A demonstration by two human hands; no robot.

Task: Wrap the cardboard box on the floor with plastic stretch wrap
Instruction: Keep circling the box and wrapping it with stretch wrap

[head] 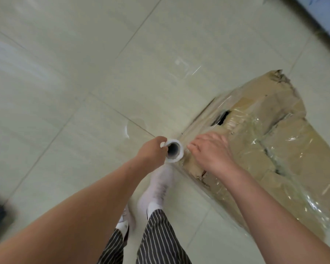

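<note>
My left hand (152,152) grips the stretch-wrap roll (173,151) beside the cardboard box (274,141); my right hand (211,149), fingers relaxed, steadies the box's soft, battered corner under slippery film.

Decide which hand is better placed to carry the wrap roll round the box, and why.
Left. The left hand grips the roll beside a corner of the cardboard box; the right hand rests open on the box top, likely steadying it.

Worn on me: bare forearms (95,197), black trousers (156,235) with thin white vertical stripes, hems ending above white socks (158,189) on both feet.
</note>
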